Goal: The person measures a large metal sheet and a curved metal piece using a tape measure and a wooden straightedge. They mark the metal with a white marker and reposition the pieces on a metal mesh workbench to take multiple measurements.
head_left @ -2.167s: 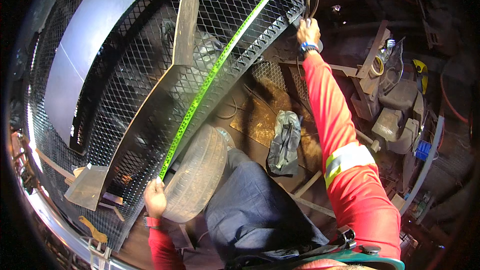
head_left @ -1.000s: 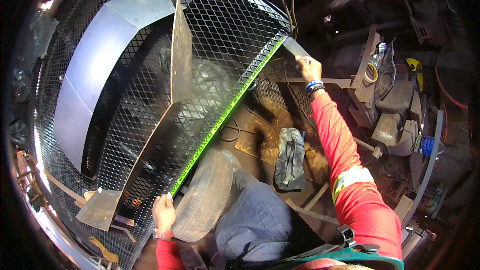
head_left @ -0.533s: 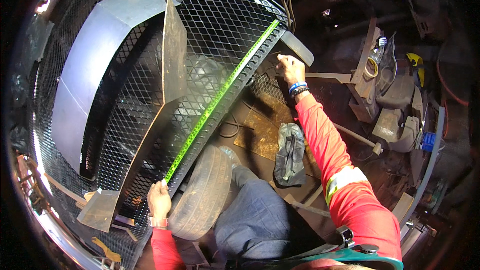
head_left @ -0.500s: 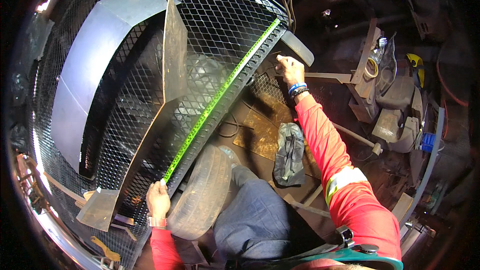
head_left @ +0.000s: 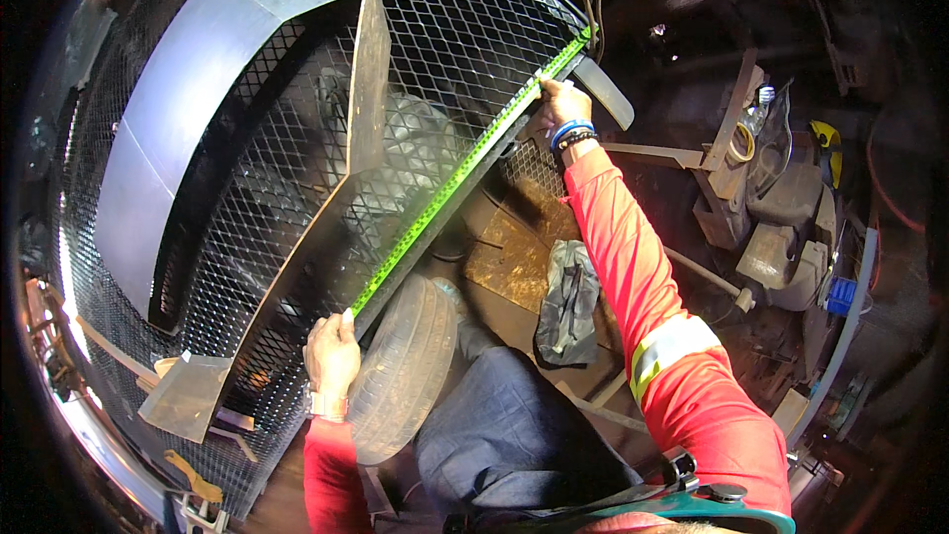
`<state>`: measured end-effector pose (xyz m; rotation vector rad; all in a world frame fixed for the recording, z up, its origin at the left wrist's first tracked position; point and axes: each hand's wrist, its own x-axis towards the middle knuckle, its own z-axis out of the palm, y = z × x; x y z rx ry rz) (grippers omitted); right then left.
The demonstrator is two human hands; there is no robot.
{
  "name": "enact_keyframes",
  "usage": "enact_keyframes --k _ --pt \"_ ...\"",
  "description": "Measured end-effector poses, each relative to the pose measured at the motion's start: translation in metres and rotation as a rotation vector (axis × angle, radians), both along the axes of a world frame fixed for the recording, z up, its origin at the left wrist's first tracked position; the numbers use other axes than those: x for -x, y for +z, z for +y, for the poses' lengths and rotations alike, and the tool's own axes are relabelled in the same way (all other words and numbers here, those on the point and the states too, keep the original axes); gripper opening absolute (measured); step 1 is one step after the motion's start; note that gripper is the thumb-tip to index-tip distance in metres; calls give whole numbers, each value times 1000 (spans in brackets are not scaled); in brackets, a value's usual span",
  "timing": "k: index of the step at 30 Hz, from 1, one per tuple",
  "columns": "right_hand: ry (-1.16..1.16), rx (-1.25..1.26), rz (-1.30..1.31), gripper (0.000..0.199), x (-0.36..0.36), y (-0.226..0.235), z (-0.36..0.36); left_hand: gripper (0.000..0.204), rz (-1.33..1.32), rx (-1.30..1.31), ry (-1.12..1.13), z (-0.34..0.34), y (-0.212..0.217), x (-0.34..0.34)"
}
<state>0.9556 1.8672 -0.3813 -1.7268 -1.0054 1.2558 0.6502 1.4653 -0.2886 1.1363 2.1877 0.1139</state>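
A long bright green measuring tape (head_left: 445,196) with dark markings lies along the edge of the black metal mesh panel (head_left: 435,40), running from near left to far right. My left hand (head_left: 331,356) pinches the tape's near end between thumb and fingers. Towards the far end, my right hand (head_left: 565,107) grips the tape at the panel's edge. Its fingertips are partly hidden. Standing on the mesh to the left is a curved grey sheet-metal arch (head_left: 188,89), with an upright bent metal strip (head_left: 368,69) beside it.
Beneath the panel edge rests a worn tyre (head_left: 403,376), near my jeans-clad leg (head_left: 504,425). A crumpled dark bag (head_left: 568,311) and a rusty plate (head_left: 509,267) lie on the floor. Metal boxes (head_left: 771,247) and a long-handled hammer (head_left: 717,282) sit at the right.
The tape has slid toward the far right, its far end now reaching the panel's corner. My right hand has come onto the tape; my left hand has moved up with its near end.
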Motion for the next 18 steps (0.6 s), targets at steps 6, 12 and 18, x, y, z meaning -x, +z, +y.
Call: enact_keyframes --k 6,12,18 --pt "-68 100 60 21 8 8 -14 35 -26 61 35 1 10 -3" --pt "-64 87 201 12 2 10 -21 37 -44 78 50 -6 7 -1" --pt "-84 236 147 19 2 8 -20 37 -26 67 38 -11 4 -5"
